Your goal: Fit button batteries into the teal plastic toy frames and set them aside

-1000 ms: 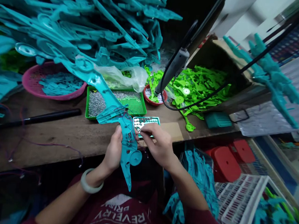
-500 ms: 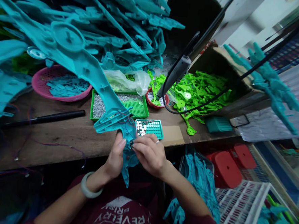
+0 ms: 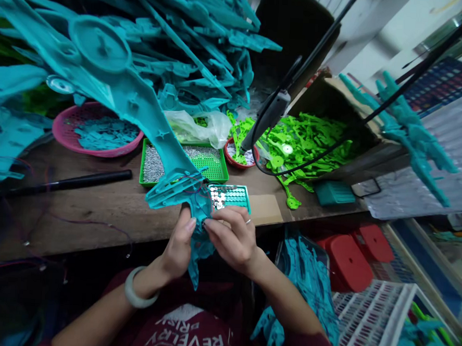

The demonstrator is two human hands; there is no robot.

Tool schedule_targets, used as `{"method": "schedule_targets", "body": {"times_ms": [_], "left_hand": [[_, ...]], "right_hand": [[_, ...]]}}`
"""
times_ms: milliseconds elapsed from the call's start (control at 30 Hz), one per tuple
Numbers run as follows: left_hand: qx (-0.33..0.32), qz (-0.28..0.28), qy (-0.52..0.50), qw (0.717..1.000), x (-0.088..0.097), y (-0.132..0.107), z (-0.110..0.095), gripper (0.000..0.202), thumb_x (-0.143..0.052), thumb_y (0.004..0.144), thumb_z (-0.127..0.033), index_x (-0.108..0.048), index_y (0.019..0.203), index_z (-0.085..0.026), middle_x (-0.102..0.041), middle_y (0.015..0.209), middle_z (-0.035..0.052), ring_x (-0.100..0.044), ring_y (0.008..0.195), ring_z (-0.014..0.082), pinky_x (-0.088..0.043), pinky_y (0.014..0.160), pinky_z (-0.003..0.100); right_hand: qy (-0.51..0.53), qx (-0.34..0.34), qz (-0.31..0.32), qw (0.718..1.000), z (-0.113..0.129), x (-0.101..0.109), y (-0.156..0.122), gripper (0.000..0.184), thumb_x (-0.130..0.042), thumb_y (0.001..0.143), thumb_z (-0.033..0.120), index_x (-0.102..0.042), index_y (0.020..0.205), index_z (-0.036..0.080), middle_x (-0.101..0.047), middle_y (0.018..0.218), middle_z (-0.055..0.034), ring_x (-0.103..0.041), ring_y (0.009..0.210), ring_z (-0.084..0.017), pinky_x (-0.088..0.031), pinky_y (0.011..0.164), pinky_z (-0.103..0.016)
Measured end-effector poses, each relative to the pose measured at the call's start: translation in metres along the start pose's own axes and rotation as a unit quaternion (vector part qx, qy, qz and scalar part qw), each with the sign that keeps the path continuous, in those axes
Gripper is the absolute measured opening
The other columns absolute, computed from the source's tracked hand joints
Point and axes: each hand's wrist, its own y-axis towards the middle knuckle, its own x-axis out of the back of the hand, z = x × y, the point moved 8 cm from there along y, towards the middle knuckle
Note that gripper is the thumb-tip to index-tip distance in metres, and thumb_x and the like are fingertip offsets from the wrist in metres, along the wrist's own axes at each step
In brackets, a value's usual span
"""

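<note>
A long teal plastic part, with a round hub and ribbed inner side, stretches from the upper left down to my lap. My left hand is closed around its narrow lower end, thumb on top. The fingers of my right hand are pinched against that same end, at a small dark piece that they mostly cover; thin red and blue wires run close by. Just beyond my fingers sits a small teal tray holding rows of shiny silver discs.
Behind are a green tray of small metal pieces, a pink basket of teal pieces and a red bowl. A grey electric screwdriver hangs over lime-green parts. Red stools and a white crate stand right.
My right fingers stay pinched at the same spot on the teal part and have shifted only slightly. The view has moved a little; my left hand keeps its hold.
</note>
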Motion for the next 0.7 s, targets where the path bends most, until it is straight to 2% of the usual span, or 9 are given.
{"method": "schedule_targets", "body": {"times_ms": [133, 200, 267, 367, 500, 600, 700], "left_hand": [[0.010, -0.015, -0.006, 1.000, -0.003, 0.002, -0.004, 0.025, -0.055, 0.090, -0.037, -0.065, 0.108, -0.023, -0.072, 0.107, 0.0026, -0.062, 0.115, 0.0248, -0.046, 0.107, 0.037], [0.024, -0.004, -0.027, 0.999, -0.006, 0.005, -0.004, 0.025, -0.051, 0.092, -0.037, -0.066, 0.104, -0.021, -0.073, 0.104, 0.0031, -0.064, 0.112, 0.0249, -0.048, 0.106, 0.039], [0.053, 0.009, -0.055, 0.997, -0.007, 0.007, 0.000, 0.026, -0.047, 0.093, -0.039, -0.065, 0.101, -0.021, -0.073, 0.100, 0.0035, -0.065, 0.108, 0.0250, -0.050, 0.103, 0.041], [0.074, 0.002, -0.072, 0.995, -0.005, 0.010, 0.004, 0.027, -0.047, 0.092, -0.040, -0.063, 0.101, -0.021, -0.072, 0.097, 0.0032, -0.067, 0.104, 0.0250, -0.052, 0.099, 0.042], [0.044, -0.017, -0.010, 0.999, -0.002, 0.013, 0.002, 0.024, -0.052, 0.090, -0.040, -0.063, 0.102, -0.021, -0.071, 0.102, 0.0024, -0.064, 0.108, 0.0238, -0.047, 0.103, 0.038], [0.018, -0.030, 0.046, 0.998, 0.000, 0.013, 0.000, 0.021, -0.052, 0.091, -0.039, -0.062, 0.097, -0.022, -0.070, 0.102, 0.0014, -0.063, 0.106, 0.0222, -0.045, 0.102, 0.034], [-0.001, -0.061, 0.077, 0.995, 0.004, 0.012, -0.001, 0.019, -0.053, 0.091, -0.038, -0.061, 0.095, -0.022, -0.070, 0.098, 0.0009, -0.064, 0.099, 0.0213, -0.048, 0.095, 0.032]], "right_hand": [[-0.032, 0.029, 0.026, 0.999, 0.003, -0.006, -0.006, 0.032, -0.062, 0.091, 0.007, -0.063, 0.120, 0.019, -0.067, 0.106, -0.0111, -0.063, 0.103, -0.022, -0.060, 0.083, -0.037], [-0.030, 0.009, 0.010, 0.999, 0.003, -0.001, -0.010, 0.033, -0.062, 0.090, 0.007, -0.064, 0.121, 0.020, -0.067, 0.107, -0.0114, -0.064, 0.100, -0.022, -0.060, 0.081, -0.037], [-0.007, -0.010, 0.026, 1.000, 0.005, 0.000, -0.012, 0.026, -0.063, 0.090, 0.010, -0.067, 0.114, 0.020, -0.066, 0.101, -0.0096, -0.062, 0.092, -0.021, -0.058, 0.075, -0.036], [0.003, 0.007, 0.136, 0.991, 0.012, -0.013, -0.012, 0.011, -0.061, 0.093, 0.014, -0.070, 0.098, 0.019, -0.062, 0.093, -0.0079, -0.054, 0.084, -0.019, -0.054, 0.074, -0.034], [-0.032, 0.042, 0.251, 0.967, 0.012, -0.033, -0.010, 0.019, -0.055, 0.097, 0.016, -0.067, 0.082, 0.019, -0.057, 0.093, -0.0080, -0.048, 0.086, -0.021, -0.051, 0.075, -0.035], [-0.036, 0.051, 0.297, 0.953, 0.012, -0.046, -0.010, 0.023, -0.055, 0.096, 0.018, -0.062, 0.075, 0.019, -0.054, 0.092, -0.0085, -0.046, 0.087, -0.023, -0.052, 0.076, -0.038], [-0.061, 0.026, 0.300, 0.952, 0.012, -0.054, -0.012, 0.018, -0.056, 0.093, 0.015, -0.062, 0.076, 0.017, -0.053, 0.092, -0.0103, -0.047, 0.093, -0.025, -0.053, 0.082, -0.040]]}}
